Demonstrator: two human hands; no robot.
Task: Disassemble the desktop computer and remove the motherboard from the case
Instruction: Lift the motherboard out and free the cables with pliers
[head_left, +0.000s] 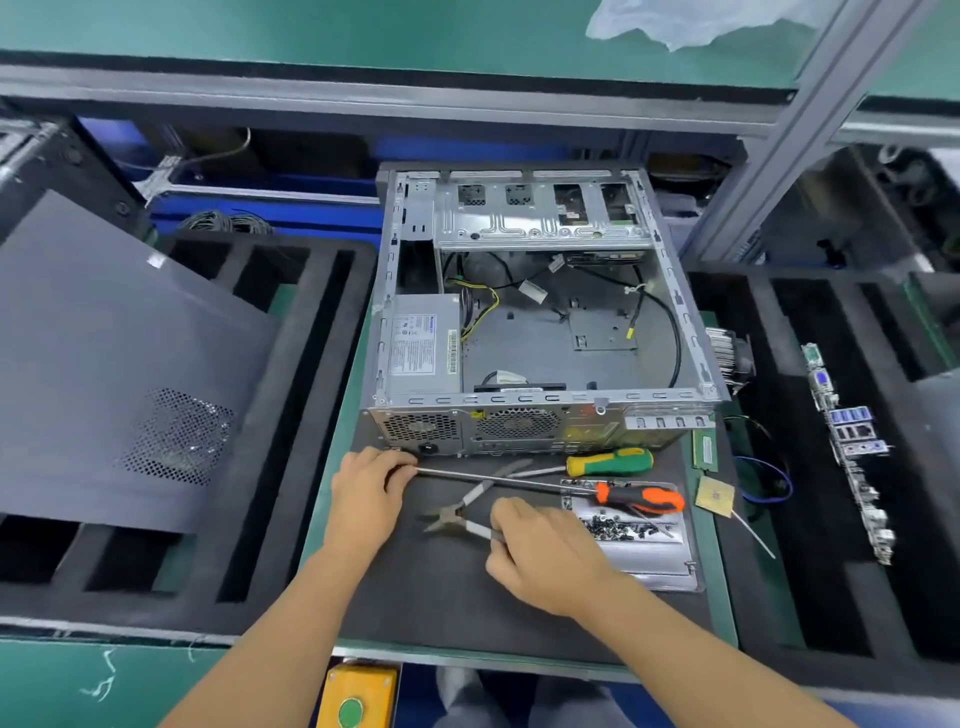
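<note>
The orange screwdriver (638, 497) shaft tip is gripped by the left hand (366, 499); a pliers (462, 512) handle is pinched by the right hand (540, 551), before the open case (535, 312)

Case (540, 400): bare grey sheet metal, dull sheen
Side panel (104, 364): matt grey metal (perforated patch)
Trays (291, 467): black matt foam
Screwdriver handles (641, 499): glossy plastic, orange-black and green-yellow

The open case (535, 312) sits behind the pliers (467, 506) and screwdrivers; the motherboard (849, 447) stands right, the side panel (114, 374) left.
</note>
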